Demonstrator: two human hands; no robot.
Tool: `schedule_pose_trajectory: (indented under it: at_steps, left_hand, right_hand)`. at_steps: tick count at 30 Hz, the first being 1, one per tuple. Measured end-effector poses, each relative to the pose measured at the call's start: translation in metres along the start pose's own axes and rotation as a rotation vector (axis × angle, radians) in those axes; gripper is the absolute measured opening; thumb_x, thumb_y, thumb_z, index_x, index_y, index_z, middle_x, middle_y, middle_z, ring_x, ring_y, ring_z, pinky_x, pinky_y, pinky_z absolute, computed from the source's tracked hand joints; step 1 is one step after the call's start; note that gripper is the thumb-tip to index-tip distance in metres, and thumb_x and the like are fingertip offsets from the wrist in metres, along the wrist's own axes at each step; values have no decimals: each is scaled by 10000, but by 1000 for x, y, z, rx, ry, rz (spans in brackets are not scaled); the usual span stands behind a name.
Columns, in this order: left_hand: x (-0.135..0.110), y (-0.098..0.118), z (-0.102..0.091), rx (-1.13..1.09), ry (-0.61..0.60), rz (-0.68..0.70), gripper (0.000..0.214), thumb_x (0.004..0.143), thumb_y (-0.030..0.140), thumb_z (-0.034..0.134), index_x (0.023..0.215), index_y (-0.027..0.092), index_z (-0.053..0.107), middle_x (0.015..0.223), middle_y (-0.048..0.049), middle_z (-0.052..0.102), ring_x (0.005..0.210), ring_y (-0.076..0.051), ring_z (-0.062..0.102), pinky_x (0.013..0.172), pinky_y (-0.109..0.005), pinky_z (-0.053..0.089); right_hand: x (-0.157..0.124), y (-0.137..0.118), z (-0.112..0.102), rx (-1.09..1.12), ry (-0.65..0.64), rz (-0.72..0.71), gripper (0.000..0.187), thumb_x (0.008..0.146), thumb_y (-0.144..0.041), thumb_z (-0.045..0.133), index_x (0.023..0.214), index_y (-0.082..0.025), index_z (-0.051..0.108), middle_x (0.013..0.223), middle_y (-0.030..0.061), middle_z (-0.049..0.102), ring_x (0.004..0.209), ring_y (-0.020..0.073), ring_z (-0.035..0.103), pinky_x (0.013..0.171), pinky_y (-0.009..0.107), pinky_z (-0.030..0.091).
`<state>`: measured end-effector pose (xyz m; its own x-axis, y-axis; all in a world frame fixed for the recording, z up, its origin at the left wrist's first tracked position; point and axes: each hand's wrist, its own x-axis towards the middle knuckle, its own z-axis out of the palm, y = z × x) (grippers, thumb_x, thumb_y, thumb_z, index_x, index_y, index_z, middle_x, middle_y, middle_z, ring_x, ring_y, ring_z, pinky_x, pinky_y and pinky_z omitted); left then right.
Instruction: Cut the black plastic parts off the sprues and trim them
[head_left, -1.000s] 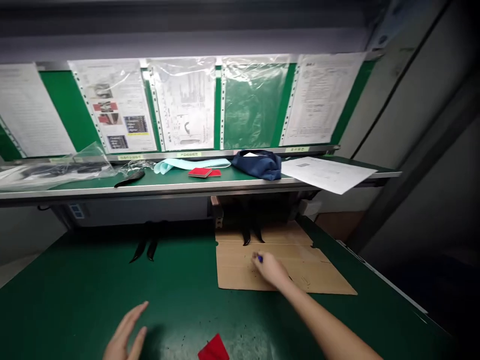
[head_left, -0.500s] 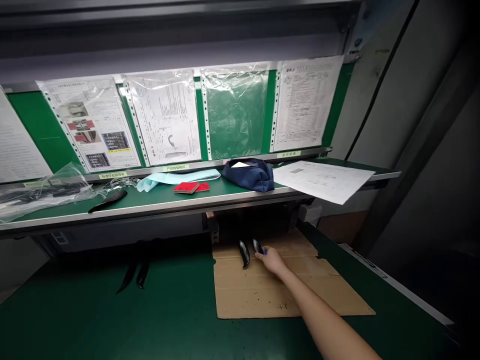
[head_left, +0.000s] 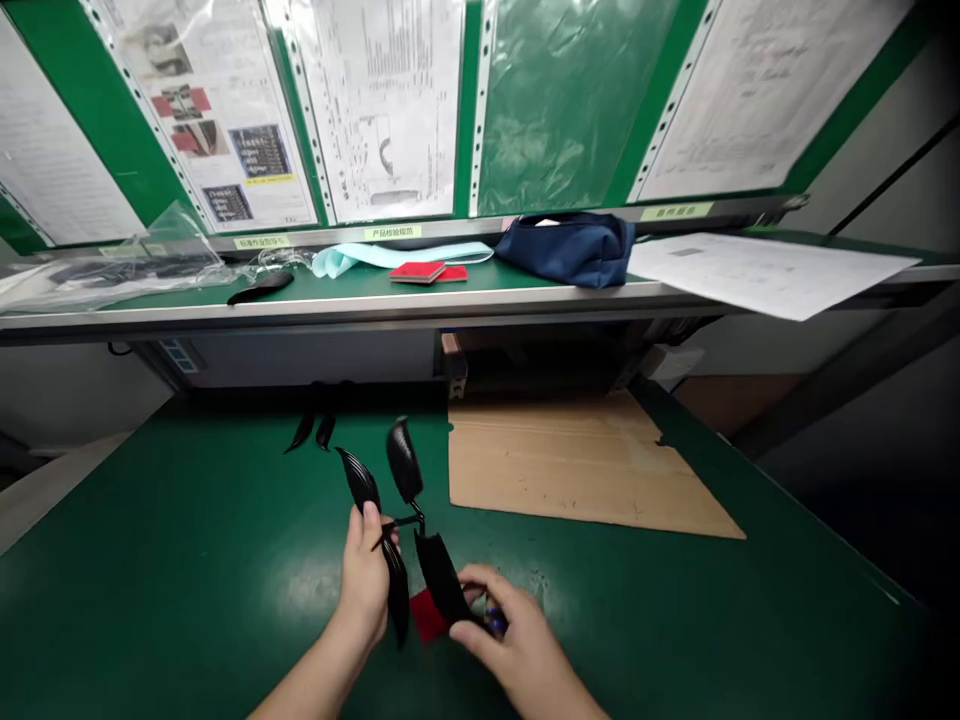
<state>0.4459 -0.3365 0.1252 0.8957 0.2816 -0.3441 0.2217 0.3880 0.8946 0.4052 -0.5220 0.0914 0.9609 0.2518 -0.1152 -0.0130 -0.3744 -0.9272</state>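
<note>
Two hands closed, neither released. Fingers of left hand (head_left: 364, 585) clenched round black ribbed curved strip (head_left: 358, 480), its lower end below the fist. Right hand (head_left: 514, 635) grasped second black piece (head_left: 439, 578), small blue item (head_left: 495, 618) also in fingers. Thin black rod (head_left: 397, 522) ran betw. hands' pieces to third ribbed piece (head_left: 405, 460), held up over green bench mat (head_left: 187, 560). Red sheet (head_left: 429, 615) lay on mat beneath, partly hidden. Cardboard sheet (head_left: 577, 465) on mat to R, well apart. Farther off on shelf (head_left: 360, 308): red booklets (head_left: 427, 272), navy pouch (head_left: 570, 250), loose paper (head_left: 765, 272).
</note>
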Motion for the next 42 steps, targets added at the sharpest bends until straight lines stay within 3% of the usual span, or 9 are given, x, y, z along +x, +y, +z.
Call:
schedule_pose_trajectory:
  at_steps: [7, 11, 17, 21, 24, 29, 34, 39, 42]
  left_hand:
    - [-1, 8, -61, -274, -186, -170, 340, 831, 509, 571, 888, 174, 549, 535, 64, 470, 405, -62, 405, 440, -207, 333]
    - [-17, 4, -79, -407, -369, -393, 316, 927, 419, 447, 1052, 152, 560, 464, 91, 378, 320, -34, 280, 386, -185, 238]
    - [-41, 0, -96, -440, -514, -566, 357, 950, 380, 401, 1110, 106, 562, 431, 73, 421, 325, -49, 338, 428, -215, 293]
    - [-44, -4, -101, -357, -504, -537, 355, 923, 395, 447, 1062, 100, 589, 417, 63, 444, 321, -69, 372, 424, -228, 310]
    - [-46, -7, -97, -307, -490, -522, 336, 902, 403, 482, 995, 109, 615, 423, 63, 440, 323, -71, 378, 423, -227, 323]
    - [-48, -13, -91, -208, -514, -588, 506, 902, 473, 425, 539, 143, 552, 377, 42, 362, 330, -63, 349, 448, -222, 344]
    - [-51, -20, -89, -170, -542, -711, 584, 875, 555, 404, 431, 178, 444, 341, 42, 298, 337, -71, 334, 464, -227, 340]
    - [-60, -4, -77, -277, -487, -733, 392, 882, 400, 468, 575, 160, 514, 410, 56, 375, 342, -55, 306, 452, -211, 303]
    - [-65, 8, -69, -289, -473, -745, 360, 887, 330, 474, 569, 159, 485, 431, 62, 369, 346, -47, 287, 456, -211, 300]
  right_hand:
    - [17, 50, -19, -559, 91, -32, 522, 801, -501, 606, 1271, -300, 496, 1283, 102, 526, 1193, 333, 458, 978, 545, 378]
    - [23, 37, 5, -686, -114, -265, 551, 829, -410, 610, 1346, -371, 421, 1456, 49, 376, 1350, 340, 266, 1074, 603, 219]
    - [33, 16, 30, -547, -241, -368, 326, 883, -336, 534, 1204, -285, 561, 1169, 72, 598, 1130, 253, 508, 1036, 481, 359]
    - [25, -4, 32, 93, -109, -171, 426, 944, -450, 358, 1327, -268, 399, 1290, 106, 511, 1154, 238, 518, 969, 443, 451]
    - [16, -24, 34, 738, -203, 14, 460, 951, -484, 236, 1366, -300, 309, 1253, 97, 540, 1131, 248, 553, 884, 462, 511]
    - [10, -40, 36, 863, -177, 89, 361, 937, -434, 392, 1252, -273, 463, 1053, 75, 623, 962, 221, 621, 763, 387, 552]
    - [9, -42, 29, 233, -18, -372, 251, 927, -295, 482, 1123, -270, 637, 1181, 64, 612, 1125, 220, 548, 970, 390, 473]
    - [8, -42, 29, -238, -154, -910, 488, 918, -88, 403, 1365, -282, 435, 1372, 64, 502, 1322, 229, 378, 1083, 483, 367]
    - [8, -40, 30, -326, -152, -976, 518, 917, -81, 404, 1398, -269, 379, 1376, 71, 499, 1330, 229, 373, 1080, 500, 373]
